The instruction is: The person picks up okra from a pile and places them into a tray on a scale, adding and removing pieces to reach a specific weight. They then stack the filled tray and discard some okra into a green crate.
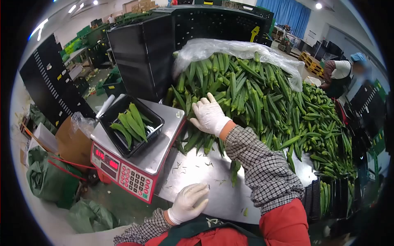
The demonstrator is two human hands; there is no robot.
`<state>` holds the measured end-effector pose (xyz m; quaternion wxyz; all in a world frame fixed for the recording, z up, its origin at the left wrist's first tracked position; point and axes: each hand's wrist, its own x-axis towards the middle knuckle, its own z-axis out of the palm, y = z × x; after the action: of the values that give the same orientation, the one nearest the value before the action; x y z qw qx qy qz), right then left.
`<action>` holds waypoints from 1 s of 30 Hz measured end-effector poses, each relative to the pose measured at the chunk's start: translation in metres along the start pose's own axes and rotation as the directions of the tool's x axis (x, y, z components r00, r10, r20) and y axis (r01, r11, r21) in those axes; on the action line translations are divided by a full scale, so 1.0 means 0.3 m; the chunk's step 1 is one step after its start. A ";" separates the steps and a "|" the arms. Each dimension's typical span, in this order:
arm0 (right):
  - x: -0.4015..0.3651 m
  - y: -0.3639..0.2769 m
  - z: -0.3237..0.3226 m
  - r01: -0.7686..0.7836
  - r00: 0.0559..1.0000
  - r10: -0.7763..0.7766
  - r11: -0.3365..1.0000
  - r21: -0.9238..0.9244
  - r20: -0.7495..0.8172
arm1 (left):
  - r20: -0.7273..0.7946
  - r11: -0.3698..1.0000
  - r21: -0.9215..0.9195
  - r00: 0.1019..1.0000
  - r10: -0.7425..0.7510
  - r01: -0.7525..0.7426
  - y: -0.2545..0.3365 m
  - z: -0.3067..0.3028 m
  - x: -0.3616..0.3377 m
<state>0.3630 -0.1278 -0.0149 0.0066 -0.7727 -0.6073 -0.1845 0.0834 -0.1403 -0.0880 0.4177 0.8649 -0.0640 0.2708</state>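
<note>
A large pile of green okra (254, 90) covers the metal table (197, 176). My right hand (209, 115), in a white glove, rests at the pile's left edge; its fingers are partly curled against the pods, and whether it grips one cannot be made out. My left hand (188, 203), also gloved, hovers over the table's near edge with its fingers slightly bent and nothing in them. To the left, a black tray (155, 132) holds several okra pods (132, 123) on the plate of a red and silver scale (166, 143) with lit red digits.
Clear plastic film (238, 48) lies over the pile's back edge. A tall black crate (135, 57) stands behind the scale. Black trays (314, 201) with okra stand at the lower right. A person in a blue cap (344, 74) is bent over at the right.
</note>
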 end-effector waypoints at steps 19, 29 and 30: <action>-0.198 0.011 -0.088 0.231 0.899 -0.201 0.972 -0.032 0.388 | -0.046 0.996 0.004 0.995 -0.087 0.087 -0.065 0.040 -0.013; -0.457 0.067 -0.196 0.005 0.941 -0.051 0.990 0.139 0.335 | -0.044 0.995 -0.059 0.996 -0.078 0.075 -0.060 0.024 -0.012; -0.429 0.060 -0.173 0.035 0.982 -0.067 0.984 0.175 0.179 | -0.044 0.995 -0.058 0.996 -0.084 0.081 -0.061 0.022 -0.013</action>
<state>0.3406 -0.2653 -0.0006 0.0120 -0.7671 -0.6386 -0.0593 0.0891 -0.1341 -0.1059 0.4538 0.8484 -0.0261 0.2713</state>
